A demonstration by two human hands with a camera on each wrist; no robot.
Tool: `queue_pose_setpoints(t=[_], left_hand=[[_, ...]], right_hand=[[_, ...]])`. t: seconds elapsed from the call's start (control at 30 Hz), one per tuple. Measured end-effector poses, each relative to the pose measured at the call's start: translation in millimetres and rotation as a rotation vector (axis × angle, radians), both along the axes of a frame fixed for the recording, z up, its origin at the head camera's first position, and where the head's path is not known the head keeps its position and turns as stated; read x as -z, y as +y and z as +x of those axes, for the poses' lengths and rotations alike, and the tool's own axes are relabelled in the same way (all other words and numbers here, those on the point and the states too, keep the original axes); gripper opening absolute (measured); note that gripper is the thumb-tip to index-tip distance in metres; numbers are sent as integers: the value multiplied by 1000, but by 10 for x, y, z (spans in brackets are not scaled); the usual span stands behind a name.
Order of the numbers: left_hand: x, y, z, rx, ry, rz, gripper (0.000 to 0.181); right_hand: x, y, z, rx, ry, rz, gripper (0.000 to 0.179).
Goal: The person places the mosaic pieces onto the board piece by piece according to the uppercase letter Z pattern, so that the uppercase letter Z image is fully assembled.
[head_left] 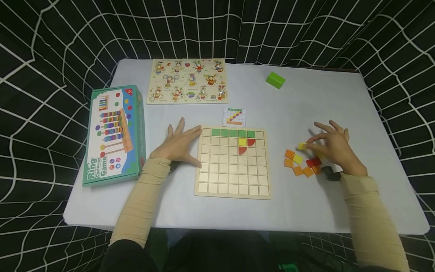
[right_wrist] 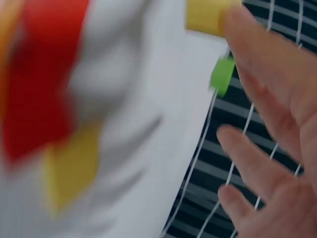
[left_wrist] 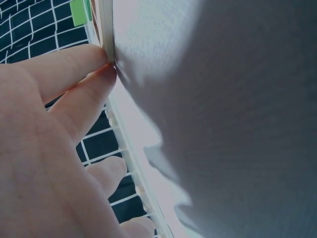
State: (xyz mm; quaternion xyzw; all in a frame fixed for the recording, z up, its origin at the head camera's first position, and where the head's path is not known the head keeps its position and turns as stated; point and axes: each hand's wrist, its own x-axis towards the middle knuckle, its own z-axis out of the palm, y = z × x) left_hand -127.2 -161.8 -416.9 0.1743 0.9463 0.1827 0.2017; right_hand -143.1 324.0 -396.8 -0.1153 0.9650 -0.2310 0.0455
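Note:
A wooden grid board (head_left: 217,177) lies mid-table, with several green squares (head_left: 233,133) in its top row, a yellow square (head_left: 242,142) below them and two red quarter-circle pieces (head_left: 251,142) next to that. My left hand (head_left: 180,145) touches the board's left edge with spread fingers; the left wrist view shows fingertips against the edge. Over at the right, my right hand (head_left: 333,145) pinches a yellow square tile (head_left: 301,146), also a yellow tile (right_wrist: 208,16) in the right wrist view. Beneath that hand lie loose orange tiles (head_left: 298,171), a yellow tile (head_left: 298,159) and red pieces (head_left: 313,162).
A pattern card (head_left: 234,117) lies just above the board. Behind it is a wooden picture puzzle (head_left: 188,81). A ring game box (head_left: 113,134) stands at the left, and a green block (head_left: 275,80) at the back right. White netting surrounds the table (head_left: 306,211).

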Motion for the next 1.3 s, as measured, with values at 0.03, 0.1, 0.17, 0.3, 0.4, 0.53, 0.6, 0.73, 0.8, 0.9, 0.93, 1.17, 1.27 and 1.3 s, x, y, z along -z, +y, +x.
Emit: queue_pose_setpoints(t=[0.03, 0.1, 0.17, 0.3, 0.4, 0.53, 0.6, 0.73, 0.8, 0.9, 0.93, 1.17, 1.27, 1.3], left_hand=[[0, -2, 2, 0, 0, 0, 130], [1, -4, 3, 2, 0, 2, 130], [4, -6, 2, 4, 1, 4, 130], [10, -10, -3, 8, 1, 0, 130], [19, -10, -10, 7, 2, -1, 130], [27, -11, -15, 5, 0, -1, 130], [26, -10, -14, 5, -5, -2, 130], [15, -11, -9, 5, -11, -1, 130], [7, -14, -5, 2, -11, -4, 130], [-3, -21, -6, 0, -11, -7, 130], [-5, -22, -7, -1, -11, -6, 130], [6, -16, -10, -2, -7, 1, 131], [7, -9, -8, -1, -6, 1, 130], [4, -7, -6, 0, -7, 2, 130]], right_hand=[[-9, -61, -14, -4, 14, -19, 24], [-33, -202, -40, -8, 31, -53, 24], [-56, -348, -72, -21, 31, -73, 24], [-71, -652, -144, -64, -12, -75, 24], [-49, -888, -183, -105, -29, -65, 23], [-5, -1194, -207, -160, -44, -83, 19], [18, -1324, -208, -188, -48, -94, 18], [51, -1541, -204, -236, -38, -90, 18], [64, -1639, -202, -263, -38, -79, 17], [73, -1764, -203, -293, -47, -69, 16], [75, -1797, -201, -300, -53, -68, 16], [106, -1899, -185, -324, -71, -30, 15], [120, -1899, -173, -326, -57, -13, 15], [124, -1898, -169, -325, -53, -8, 15]])
